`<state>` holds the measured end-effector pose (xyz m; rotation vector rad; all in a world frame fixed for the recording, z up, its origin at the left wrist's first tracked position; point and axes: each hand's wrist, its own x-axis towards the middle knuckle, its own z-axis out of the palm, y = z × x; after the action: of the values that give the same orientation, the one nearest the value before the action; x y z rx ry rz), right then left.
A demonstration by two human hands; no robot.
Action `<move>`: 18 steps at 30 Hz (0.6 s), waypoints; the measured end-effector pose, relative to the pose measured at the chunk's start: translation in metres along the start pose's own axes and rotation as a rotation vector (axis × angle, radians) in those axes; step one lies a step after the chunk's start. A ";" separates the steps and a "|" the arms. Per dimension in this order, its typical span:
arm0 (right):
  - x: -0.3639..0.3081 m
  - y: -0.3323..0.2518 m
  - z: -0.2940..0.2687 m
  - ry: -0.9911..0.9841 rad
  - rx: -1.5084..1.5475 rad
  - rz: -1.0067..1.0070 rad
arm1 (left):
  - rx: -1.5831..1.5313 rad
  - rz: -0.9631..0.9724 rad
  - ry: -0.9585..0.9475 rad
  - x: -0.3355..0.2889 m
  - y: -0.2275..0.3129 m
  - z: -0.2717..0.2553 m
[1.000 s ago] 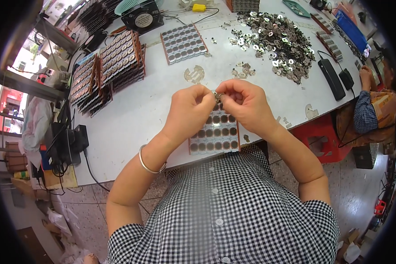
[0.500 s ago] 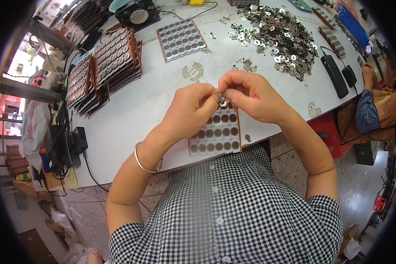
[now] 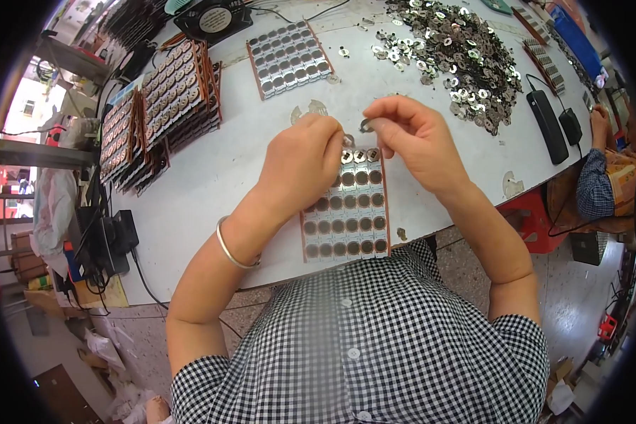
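A panel of small circuit boards with rows of dark round parts [image 3: 345,227] lies on the table close to my body. Shiny metal discs [image 3: 360,156] sit on part of its far row. Over the far left part of the panel is my left hand [image 3: 300,159], its thumb and fingers pinched on a small metal disc [image 3: 348,140]. My right hand [image 3: 413,145] is just beyond the panel's far right corner, pinching another small metal piece [image 3: 365,126] between thumb and forefinger. My left hand hides the panel's far left corner.
A heap of loose metal discs [image 3: 466,67] covers the table's far right. Stacked panels [image 3: 173,92] stand at the left, and another panel [image 3: 288,60] lies ahead. A fan [image 3: 215,21] stands behind them. A black power strip [image 3: 546,127] lies at right, near another person's sleeve [image 3: 596,185].
My hands have drawn apart; the right one has moved right with a small metal piece. More of the panel's far row, with its metal discs, now shows. The view has shifted slightly.
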<state>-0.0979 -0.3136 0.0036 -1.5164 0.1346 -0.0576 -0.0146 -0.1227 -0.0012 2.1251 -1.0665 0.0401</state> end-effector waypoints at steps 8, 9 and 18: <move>-0.007 -0.013 -0.018 0.044 0.137 0.150 | 0.201 -0.159 -0.142 0.042 -0.019 0.012; -0.010 -0.010 -0.024 -0.001 0.056 0.103 | 0.191 -0.145 -0.117 0.040 -0.024 0.011; -0.051 0.007 -0.072 -0.066 -1.080 -0.376 | -0.002 0.376 -0.065 -0.051 0.010 -0.030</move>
<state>-0.1582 -0.3787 -0.0038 -2.6040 -0.2177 -0.2670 -0.0465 -0.0729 0.0091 1.9076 -1.4908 0.1498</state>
